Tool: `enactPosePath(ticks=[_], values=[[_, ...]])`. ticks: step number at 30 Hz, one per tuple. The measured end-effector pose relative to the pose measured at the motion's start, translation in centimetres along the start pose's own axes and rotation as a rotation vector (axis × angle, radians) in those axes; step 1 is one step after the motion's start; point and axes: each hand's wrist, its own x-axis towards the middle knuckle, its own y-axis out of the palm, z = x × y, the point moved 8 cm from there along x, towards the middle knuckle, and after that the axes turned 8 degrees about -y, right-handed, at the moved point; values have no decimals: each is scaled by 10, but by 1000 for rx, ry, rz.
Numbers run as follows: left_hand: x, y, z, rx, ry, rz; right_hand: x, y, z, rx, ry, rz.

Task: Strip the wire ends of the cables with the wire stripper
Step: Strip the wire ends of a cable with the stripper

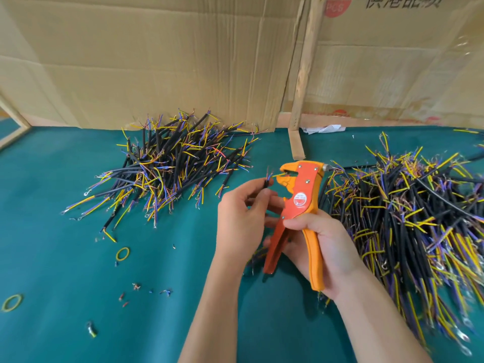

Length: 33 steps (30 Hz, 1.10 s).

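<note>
Cable [266, 184] in left hand [241, 216], one stripper [298, 205] in right hand [327, 247], two piles.

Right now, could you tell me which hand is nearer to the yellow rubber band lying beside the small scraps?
The left hand is nearer; the yellow rubber band lies to its left on the mat. The right hand, gripping the wire stripper, is farther right.

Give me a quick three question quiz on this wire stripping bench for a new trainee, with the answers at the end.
1. True or false: the right hand holds the wire stripper.
2. Which wire of the cable in the left hand sits in the stripper's mouth: A yellow, B red?
3. Fill in: two yellow ____ bands lie on the green table.

Key: 1 true; 2 A; 3 rubber.
</note>
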Motion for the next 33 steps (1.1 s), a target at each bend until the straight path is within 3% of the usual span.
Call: enactPosePath(ticks=[5, 12, 18, 33], values=[[3, -24, 2, -2, 5, -231, -2, -3, -5, -11, 58, -25], [-1, -33, -3, -46, 68, -287, -6, -3, 2, -22, 114, -25], [-2, -29, -8, -52, 105, -253, -10, 7, -2, -85, 164, 74], [1, -25, -7, 40, 91, -156, -10, 5, -1, -81, 160, 111]])
